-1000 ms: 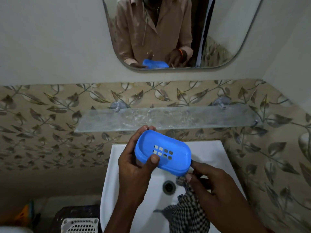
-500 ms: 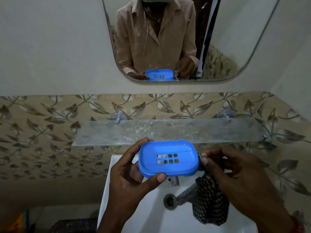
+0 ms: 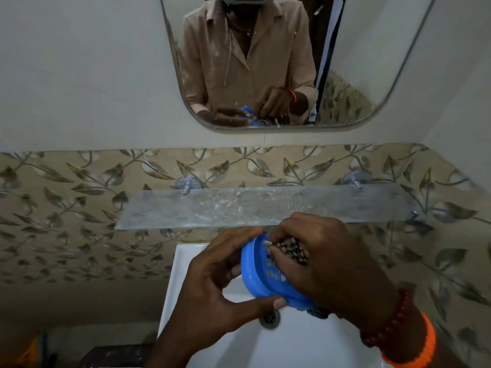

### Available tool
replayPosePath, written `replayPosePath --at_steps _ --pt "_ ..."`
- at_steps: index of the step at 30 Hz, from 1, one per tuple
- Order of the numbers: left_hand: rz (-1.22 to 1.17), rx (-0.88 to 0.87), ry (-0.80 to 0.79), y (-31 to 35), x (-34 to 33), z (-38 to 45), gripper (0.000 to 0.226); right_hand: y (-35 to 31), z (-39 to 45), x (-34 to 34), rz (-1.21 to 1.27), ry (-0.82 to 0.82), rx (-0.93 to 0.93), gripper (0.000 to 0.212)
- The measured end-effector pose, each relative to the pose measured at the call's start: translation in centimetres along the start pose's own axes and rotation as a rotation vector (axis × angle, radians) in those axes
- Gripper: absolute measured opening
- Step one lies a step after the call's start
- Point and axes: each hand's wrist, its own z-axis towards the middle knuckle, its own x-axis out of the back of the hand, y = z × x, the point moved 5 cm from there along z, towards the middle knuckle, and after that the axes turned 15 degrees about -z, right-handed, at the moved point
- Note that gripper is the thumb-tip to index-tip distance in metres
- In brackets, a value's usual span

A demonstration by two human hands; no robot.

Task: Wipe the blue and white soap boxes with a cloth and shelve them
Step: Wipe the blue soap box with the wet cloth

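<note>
Left hand [image 3: 212, 282] grips the blue box [image 3: 261, 274] over the sink [image 3: 265, 349], steadying it; right hand [image 3: 326, 264] presses a bunched cloth [image 3: 291, 251] inside. Shelf [image 3: 239, 205] at 12 o'clock.

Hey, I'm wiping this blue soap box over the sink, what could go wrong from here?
The left hand holds the blue soap box only by its edges, tilted, so the right hand pressing the checked cloth inside might knock it into the sink. The glass shelf sits just beyond your knuckles; a hard stroke may bump it.
</note>
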Motion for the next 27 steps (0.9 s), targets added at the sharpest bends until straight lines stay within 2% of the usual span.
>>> replayPosePath --at_steps 4,8,11,15,19,22,27 --pt "0.015 -0.038 0.02 0.5 0.4 -0.2 0.079 0.4 -0.5 -0.8 -0.044 0.028 -0.07 0.013" --pt "0.086 -0.098 0.01 1.4 0.2 -0.1 0.078 2.6 -1.4 -1.6 -0.074 -0.039 -0.229 0.012" --pt "0.149 -0.148 -0.007 1.9 -0.1 0.2 0.078 3.5 -1.8 -2.0 -0.033 -0.136 -0.279 0.01" --pt "0.154 -0.201 0.025 1.9 0.2 0.7 0.079 4.4 -2.0 -1.6 0.25 -0.276 -0.308 0.007" --pt "0.056 -0.207 0.148 1.2 1.9 0.7 0.08 7.0 -3.1 0.2 0.659 -0.199 -0.427 0.006" --pt "-0.017 -0.181 0.234 0.6 2.7 1.2 0.083 8.2 -4.0 0.3 0.756 -0.159 -0.512 0.021" --pt "-0.094 -0.138 0.313 -0.9 2.2 3.3 0.081 7.6 -3.6 -3.1 0.737 -0.198 -0.506 0.039"
